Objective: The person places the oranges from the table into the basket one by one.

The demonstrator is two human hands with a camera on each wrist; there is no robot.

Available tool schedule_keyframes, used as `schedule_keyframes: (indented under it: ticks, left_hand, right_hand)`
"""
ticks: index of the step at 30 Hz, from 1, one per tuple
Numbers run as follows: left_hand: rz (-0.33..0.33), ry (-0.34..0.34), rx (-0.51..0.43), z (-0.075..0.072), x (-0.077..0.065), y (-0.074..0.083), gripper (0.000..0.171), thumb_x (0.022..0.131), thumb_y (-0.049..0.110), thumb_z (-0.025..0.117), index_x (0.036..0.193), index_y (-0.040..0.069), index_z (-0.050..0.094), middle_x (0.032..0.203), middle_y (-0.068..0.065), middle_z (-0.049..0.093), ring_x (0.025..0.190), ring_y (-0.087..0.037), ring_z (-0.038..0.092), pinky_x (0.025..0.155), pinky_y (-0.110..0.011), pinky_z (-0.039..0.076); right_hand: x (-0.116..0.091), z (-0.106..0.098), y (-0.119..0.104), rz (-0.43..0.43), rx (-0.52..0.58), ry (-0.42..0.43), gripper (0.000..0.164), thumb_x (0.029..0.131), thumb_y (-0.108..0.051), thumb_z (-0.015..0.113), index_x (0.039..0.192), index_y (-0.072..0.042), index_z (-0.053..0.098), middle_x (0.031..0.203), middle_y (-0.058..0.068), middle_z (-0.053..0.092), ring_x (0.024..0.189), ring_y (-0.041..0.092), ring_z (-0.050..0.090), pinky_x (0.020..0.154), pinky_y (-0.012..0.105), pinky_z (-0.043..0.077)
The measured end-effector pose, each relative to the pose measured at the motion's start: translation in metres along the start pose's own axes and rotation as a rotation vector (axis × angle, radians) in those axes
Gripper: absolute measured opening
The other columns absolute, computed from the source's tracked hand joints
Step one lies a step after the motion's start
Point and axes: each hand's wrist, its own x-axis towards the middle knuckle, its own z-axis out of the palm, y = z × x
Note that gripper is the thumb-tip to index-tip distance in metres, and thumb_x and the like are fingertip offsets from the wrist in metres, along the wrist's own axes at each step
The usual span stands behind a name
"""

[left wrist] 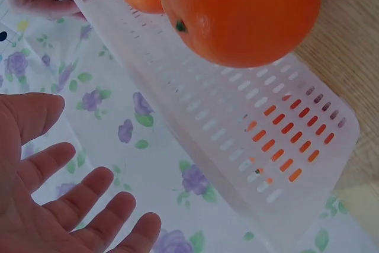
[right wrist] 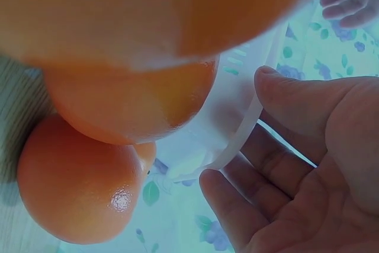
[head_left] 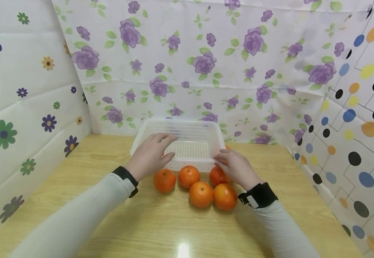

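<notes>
A white perforated plastic basket point(head_left: 190, 160) stands near the back of the table, its inside bare where it shows in the head view. My right hand point(head_left: 236, 166) pinches its rim at the front right corner; in the right wrist view the thumb lies on one side of the rim and fingers on the other. Over the basket's left side is my left hand point(head_left: 153, 152), its fingers spread and apart from the wall in the left wrist view. Several oranges lie along the front, among them one orange point(head_left: 164, 180) below the left hand and another orange point(head_left: 219, 175) beside the right.
Two oranges sit nearest the front, a paler orange point(head_left: 201, 194) and a redder orange point(head_left: 225, 196). Part of an orange shows past the basket's right side. Flowered cloth point(head_left: 174, 64) hangs behind the wooden table point(head_left: 161, 229), with patterned cloths at both sides.
</notes>
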Motion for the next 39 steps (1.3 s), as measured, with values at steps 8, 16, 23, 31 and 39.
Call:
schedule_keyframes:
  ticks: [8, 16, 23, 31, 39]
  left_hand:
    - [0.048, 0.036, -0.001, 0.003, -0.019, 0.004, 0.050, 0.103, 0.023, 0.082, 0.148, 0.007, 0.066, 0.145, -0.019, 0.066, 0.137, -0.042, 0.059, 0.117, -0.056, 0.051]
    - [0.090, 0.056, 0.009, 0.004, -0.036, 0.009, 0.049, 0.103, 0.023, 0.083, 0.147, 0.008, 0.067, 0.143, -0.019, 0.067, 0.135, -0.042, 0.060, 0.116, -0.056, 0.050]
    - [0.143, 0.056, 0.049, 0.005, -0.053, 0.021, 0.053, 0.098, 0.021, 0.088, 0.146, 0.010, 0.068, 0.143, -0.017, 0.066, 0.133, -0.037, 0.062, 0.111, -0.054, 0.055]
    - [0.161, 0.037, 0.052, 0.015, -0.068, 0.028, 0.053, 0.098, 0.027, 0.088, 0.146, 0.015, 0.069, 0.142, -0.012, 0.069, 0.133, -0.034, 0.063, 0.113, -0.054, 0.054]
    - [0.156, 0.000, 0.054, 0.022, -0.076, 0.029, 0.050, 0.098, 0.029, 0.088, 0.143, 0.014, 0.072, 0.141, -0.013, 0.066, 0.131, -0.035, 0.062, 0.113, -0.054, 0.053]
  right_hand:
    - [0.001, 0.000, 0.000, -0.002, -0.007, -0.002, 0.024, 0.104, -0.014, 0.080, 0.125, -0.003, 0.081, 0.142, 0.025, 0.070, 0.132, 0.045, 0.067, 0.113, 0.063, 0.052]
    - [0.000, -0.002, 0.000, 0.000, 0.000, -0.001, 0.024, 0.104, -0.013, 0.079, 0.125, -0.001, 0.081, 0.143, 0.027, 0.069, 0.133, 0.047, 0.065, 0.113, 0.064, 0.051]
    - [-0.001, -0.003, 0.000, -0.016, -0.005, 0.005, 0.024, 0.104, -0.013, 0.079, 0.125, -0.001, 0.081, 0.137, 0.023, 0.073, 0.128, 0.043, 0.069, 0.110, 0.061, 0.055]
    - [0.000, -0.003, -0.002, -0.005, 0.001, 0.003, 0.023, 0.104, -0.014, 0.080, 0.124, -0.002, 0.081, 0.138, 0.023, 0.072, 0.130, 0.044, 0.068, 0.111, 0.061, 0.054]
    - [0.000, -0.003, -0.002, 0.018, 0.001, -0.017, 0.024, 0.105, -0.015, 0.079, 0.125, -0.002, 0.081, 0.141, 0.024, 0.071, 0.136, 0.045, 0.064, 0.114, 0.063, 0.051]
